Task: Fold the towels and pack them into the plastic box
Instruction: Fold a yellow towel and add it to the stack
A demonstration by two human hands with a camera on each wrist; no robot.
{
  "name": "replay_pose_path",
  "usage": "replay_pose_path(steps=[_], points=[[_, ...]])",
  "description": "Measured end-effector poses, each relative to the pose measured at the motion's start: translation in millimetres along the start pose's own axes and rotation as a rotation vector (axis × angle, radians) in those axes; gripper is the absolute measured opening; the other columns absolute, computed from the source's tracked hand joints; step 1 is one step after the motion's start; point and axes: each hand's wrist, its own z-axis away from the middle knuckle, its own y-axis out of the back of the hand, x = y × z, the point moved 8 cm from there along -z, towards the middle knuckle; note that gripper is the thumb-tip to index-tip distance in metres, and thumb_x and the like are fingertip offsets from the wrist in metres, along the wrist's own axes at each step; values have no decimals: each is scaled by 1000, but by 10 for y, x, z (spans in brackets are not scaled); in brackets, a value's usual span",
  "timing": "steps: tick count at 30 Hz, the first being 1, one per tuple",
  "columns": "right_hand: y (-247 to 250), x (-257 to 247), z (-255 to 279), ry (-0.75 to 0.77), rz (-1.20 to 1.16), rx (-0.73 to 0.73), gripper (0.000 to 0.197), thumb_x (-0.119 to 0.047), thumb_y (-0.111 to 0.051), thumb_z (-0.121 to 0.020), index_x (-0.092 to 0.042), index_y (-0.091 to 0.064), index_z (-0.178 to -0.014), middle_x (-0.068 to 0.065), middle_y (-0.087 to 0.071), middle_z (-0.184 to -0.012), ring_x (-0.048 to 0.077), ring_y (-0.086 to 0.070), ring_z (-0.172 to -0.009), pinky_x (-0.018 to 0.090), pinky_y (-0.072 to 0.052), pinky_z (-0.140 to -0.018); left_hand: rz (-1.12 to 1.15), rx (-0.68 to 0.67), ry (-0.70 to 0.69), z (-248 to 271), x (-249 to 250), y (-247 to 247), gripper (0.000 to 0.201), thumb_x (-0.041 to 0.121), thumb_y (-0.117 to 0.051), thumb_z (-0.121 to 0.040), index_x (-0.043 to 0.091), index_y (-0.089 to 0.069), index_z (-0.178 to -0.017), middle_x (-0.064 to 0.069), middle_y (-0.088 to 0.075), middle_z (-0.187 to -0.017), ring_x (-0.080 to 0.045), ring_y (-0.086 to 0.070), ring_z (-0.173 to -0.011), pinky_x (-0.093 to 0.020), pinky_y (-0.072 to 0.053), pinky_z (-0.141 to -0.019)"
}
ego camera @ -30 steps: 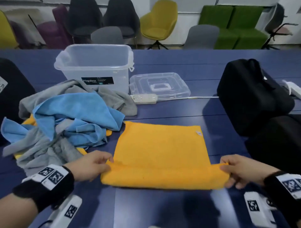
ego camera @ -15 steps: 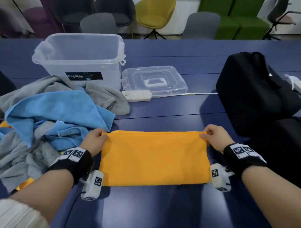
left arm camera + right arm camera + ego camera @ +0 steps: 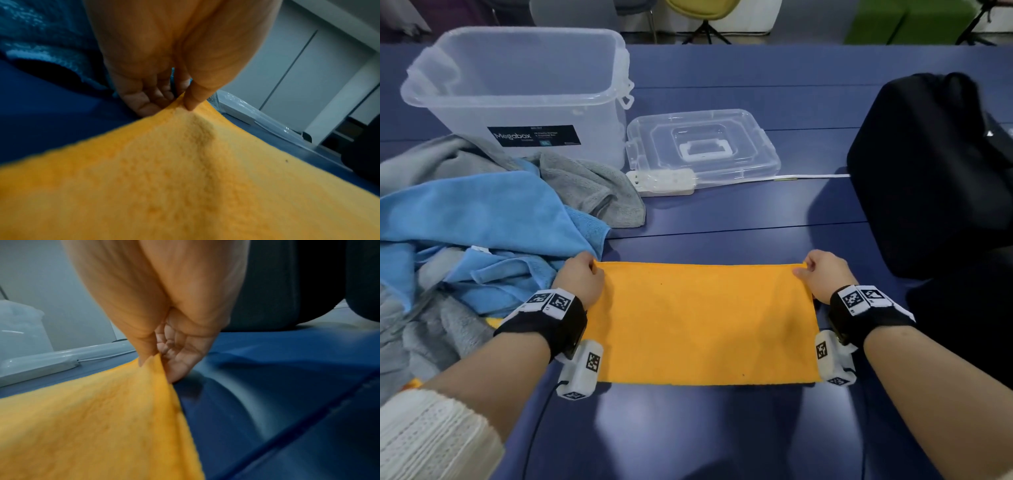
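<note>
Left hand [image 3: 582, 282] pinches far-left corner of the orange towel [image 3: 702, 322], thumb on top, fingers curled under; the left wrist view shows that pinch clearly. Right hand [image 3: 822, 277] pinches far-right corner the same way, thumb and curled fingers closed on the cloth edge, confirmed in right wrist view. Towel lies flat on the blue table [image 3: 722, 431] as a wide rectangle, far edge held at both corners, near edge on the table between the wrists. Both wrists wear black bands with marker tags.

Left of the towel: heap of blue and grey towels [image 3: 482, 240], just beside left hand. Behind the heap, clear plastic box [image 3: 517, 89], open top, upright. Its clear lid [image 3: 702, 144] lies flat on the table right of the box, white power strip [image 3: 664, 181] in front of it. Black bag [image 3: 935, 171] at right, well apart from box.
</note>
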Motion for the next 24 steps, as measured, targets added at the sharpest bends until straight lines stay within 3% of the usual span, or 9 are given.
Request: replay_pose_path(steps=[3,4,6,8,13,14,17,21,24], points=[[-24,-23,-43,-8,41,2,27,-22,-57,-92,-18,-41,-71,5,-52,-80,18,-49,-66,28,-38,-56,-67,-3,-6,-6,28,-40,7,14,-45,-94,8,-48,-97,-19,-54,-102,-31,-51,-80,-36,-41,-70],[-34,-28,-56,-11,62,0,27,-22,-57,-92,-18,-41,-71,7,-54,-84,20,-51,-70,28,-39,-59,-101,-22,-10,-1,42,-68,14,15,-44,-95,9,-47,-107,-19,-52,-110,-33,-52,-87,-39,-42,-74],[-51,-37,-73,-23,107,-10,18,-23,-58,-91,-15,-47,-80,10,-57,-91,25,-55,-78,30,-42,-63,-168,-64,-29,19,76,-102,28,18,-43,-97,14,-44,-124,-18,-46,-123,-36,-54,-98,-42,-43,-80],[-51,-29,-73,-43,135,-18,17,-26,-58,-91,-11,-51,-91,10,-57,-93,27,-59,-81,31,-44,-63,-207,-88,-53,31,101,-97,32,19,-42,-98,19,-43,-129,-16,-43,-126,-35,-55,-99,-43,-45,-83],[-41,79,-51,-77,75,-45,20,-25,-61,-89,-12,-50,-100,10,-59,-95,28,-62,-83,39,-56,-75,-172,-144,-86,32,93,-68,22,14,-44,-93,18,-51,-113,-9,-43,-106,-28,-50,-85,-40,-46,-87],[-53,71,-40,-51,68,-59,22,-22,-62,-89,-13,-50,-105,9,-58,-100,27,-62,-85,39,-55,-76,-151,-163,-81,40,98,-64,20,13,-46,-91,17,-53,-109,-7,-44,-101,-27,-51,-85,-38,-46,-85],[-112,-25,2,74,138,-115,32,-16,-59,-90,-21,-47,-119,7,-46,-116,25,-59,-86,33,-49,-69,-35,-193,-68,45,147,-30,6,18,-56,-87,14,-56,-91,-5,-53,-81,-22,-52,-74,-31,-40,-61],[-163,-83,30,80,232,-184,16,-7,-51,-89,-22,-50,-96,4,-41,-108,24,-55,-77,28,-45,-59,122,-188,-91,26,148,0,14,22,-55,-93,10,-56,-87,-3,-53,-72,-19,-49,-65,-33,-43,-64],[-135,-113,28,76,262,-187,17,-4,-49,-86,-20,-47,-80,4,-51,-96,19,-51,-71,26,-40,-54,90,-99,-88,27,87,44,7,16,-60,-90,11,-58,-85,-3,-53,-71,-17,-49,-62,-28,-40,-56]])
